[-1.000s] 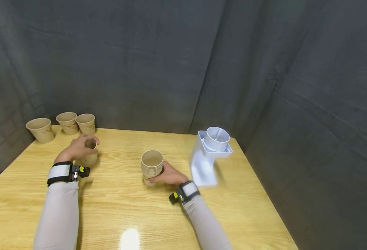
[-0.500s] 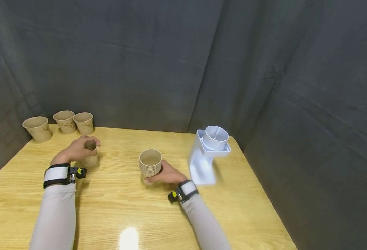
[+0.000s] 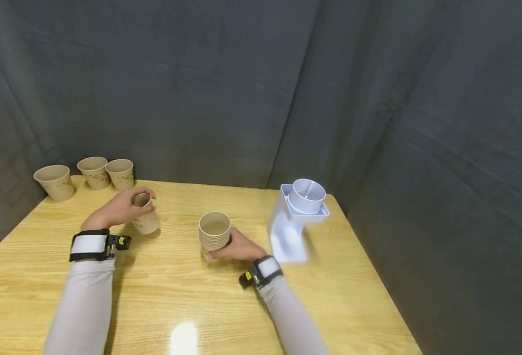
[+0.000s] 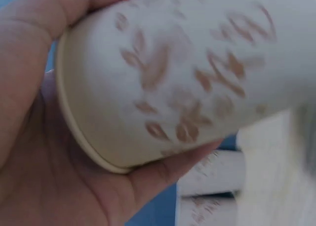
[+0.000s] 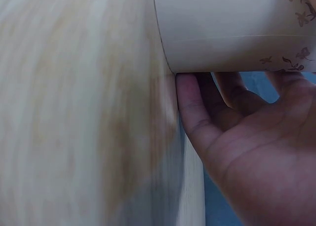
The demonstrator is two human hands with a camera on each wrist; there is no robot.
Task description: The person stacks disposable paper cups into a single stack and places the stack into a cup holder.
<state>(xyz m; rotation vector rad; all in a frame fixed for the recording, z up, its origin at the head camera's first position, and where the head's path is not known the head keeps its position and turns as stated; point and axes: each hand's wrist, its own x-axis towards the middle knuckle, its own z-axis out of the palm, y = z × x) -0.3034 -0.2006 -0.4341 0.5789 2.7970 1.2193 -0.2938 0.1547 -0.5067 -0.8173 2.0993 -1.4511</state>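
My left hand [image 3: 125, 206] grips a beige paper cup [image 3: 146, 223] near its rim, thumb and fingers on opposite sides. The cup leans a little, and brown leaf prints show on its wall in the left wrist view, where the left hand [image 4: 64, 137] wraps the rim end. At the middle of the table, my right hand [image 3: 240, 246] holds a stack of paper cups [image 3: 214, 234] low on its side. In the right wrist view the fingers lie against the printed cup wall [image 5: 237, 33], with the cup base at the tabletop.
Three separate paper cups, a left one [image 3: 56, 184], a middle one [image 3: 94, 173] and a right one [image 3: 121, 175], stand at the table's back left corner. A white stand with a round cup-like top [image 3: 306, 197] stands at right. A dark curtain [image 3: 190, 88] hangs behind the wooden table [image 3: 154, 305].
My left hand has moved right with its paper cup, which now tilts slightly. The right hand and the stack have stayed put.
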